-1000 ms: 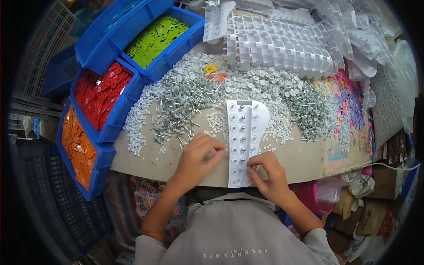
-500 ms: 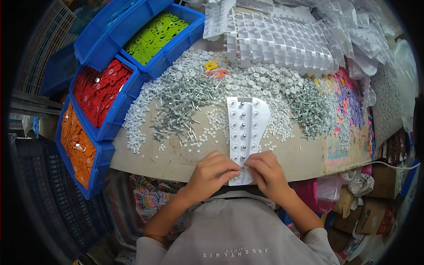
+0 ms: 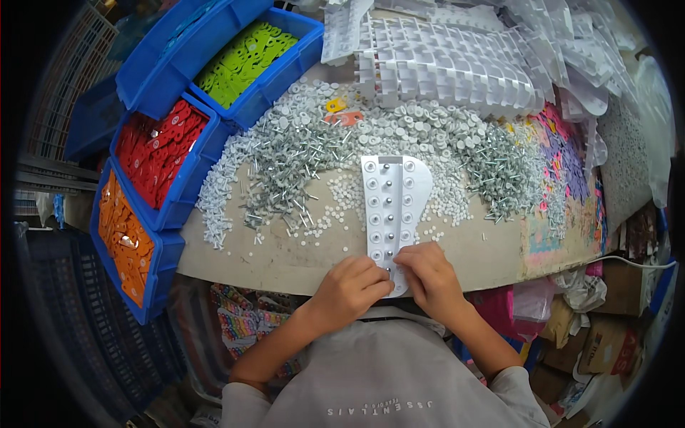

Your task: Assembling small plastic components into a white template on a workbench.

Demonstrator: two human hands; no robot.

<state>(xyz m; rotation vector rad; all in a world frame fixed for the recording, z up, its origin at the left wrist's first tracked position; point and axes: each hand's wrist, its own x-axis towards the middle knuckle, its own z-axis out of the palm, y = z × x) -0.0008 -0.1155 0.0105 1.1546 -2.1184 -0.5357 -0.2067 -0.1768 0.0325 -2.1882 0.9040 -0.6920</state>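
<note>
A white plastic strip-shaped holder [image 3: 422, 187], wider at its far right side, lies on the table with its near end at my body. Round white caps run along both sides of it, and a line of silver metal heads runs down its middle. My left hand [image 3: 351, 287] is closed over the near left part, thumb and fingers pinched together at the lowest heads; what is between them is hidden. On the near right part my right hand [image 3: 431, 279] has its fingers bent and pressed together at the holder, and their tips are partly hidden.
Heaps of metal pins [image 3: 282, 167] and white round caps [image 3: 421, 125] surround the holder's far end. Blue bins at the left hold green pieces [image 3: 246, 60], red pieces [image 3: 160, 153] and orange pieces [image 3: 125, 235]. White moulded trays [image 3: 449, 64] pile up at the back; purple pieces [image 3: 564, 160] lie right.
The holder has shifted slightly left and its near end slightly up. My left hand has moved a little down and right, its fingers now curled more closely over the near caps.
</note>
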